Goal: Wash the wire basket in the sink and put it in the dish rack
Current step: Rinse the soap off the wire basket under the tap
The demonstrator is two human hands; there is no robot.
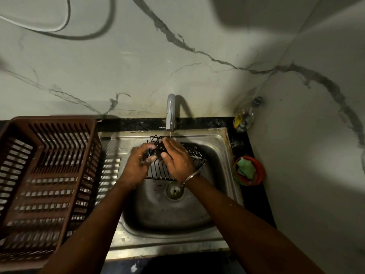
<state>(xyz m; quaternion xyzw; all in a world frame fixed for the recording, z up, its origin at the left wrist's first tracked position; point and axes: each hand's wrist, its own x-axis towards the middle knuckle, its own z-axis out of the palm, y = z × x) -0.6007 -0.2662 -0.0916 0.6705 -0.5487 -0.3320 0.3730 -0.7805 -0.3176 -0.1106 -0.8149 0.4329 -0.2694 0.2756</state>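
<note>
**Head view**

1. The wire basket [194, 155], black and triangular, is held above the bowl of the steel sink [217, 147], at the far side just below the tap [170, 111]. A thin stream of water falls from the tap onto it.
2. The left hand [141, 161] has its fingers curled round the basket's left end and grips it. Pale flecks on the fingers may be suds.
3. The right hand [177, 157] lies over the top of the basket with the fingers fairly straight and the thumb against the wires. Whether it clamps the basket or only rubs it cannot be told.
4. The brown plastic dish rack [49, 175] stands on the counter just left of the sink.

**Task status**

- Washing appears to be in progress, at the rub or rinse stage.
- 2 steps are judged to remain: finishing the rinse, then moving the basket left into the dish rack.
</note>
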